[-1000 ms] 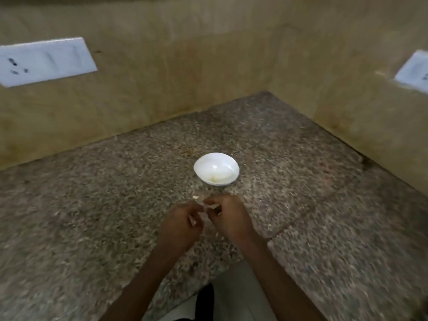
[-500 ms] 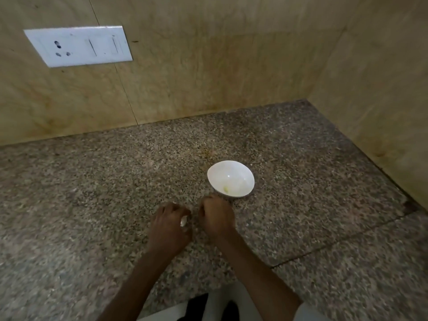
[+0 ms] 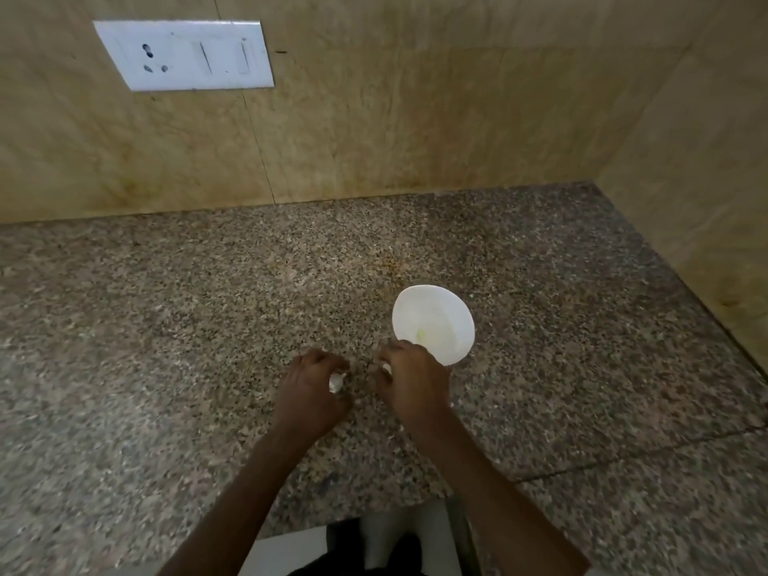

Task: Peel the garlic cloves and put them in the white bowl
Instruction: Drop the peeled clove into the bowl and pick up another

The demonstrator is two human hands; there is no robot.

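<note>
Left hand (image 3: 309, 392): clove (image 3: 336, 382) is pinched, seemingly unpeeled.
Right hand (image 3: 411, 382): curled; what is held cannot be told.
Bowl (image 3: 451, 315): centre right; something pale is seen inside; peeling is judged unfinished.

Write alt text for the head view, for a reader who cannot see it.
A person's left hand grips a white garlic clove over a speckled granite counter, with the right hand close beside it, fingers curled, a small white scrap at its fingertips. A white bowl sits just beyond the right hand; a white socket plate is on the wall.
</note>
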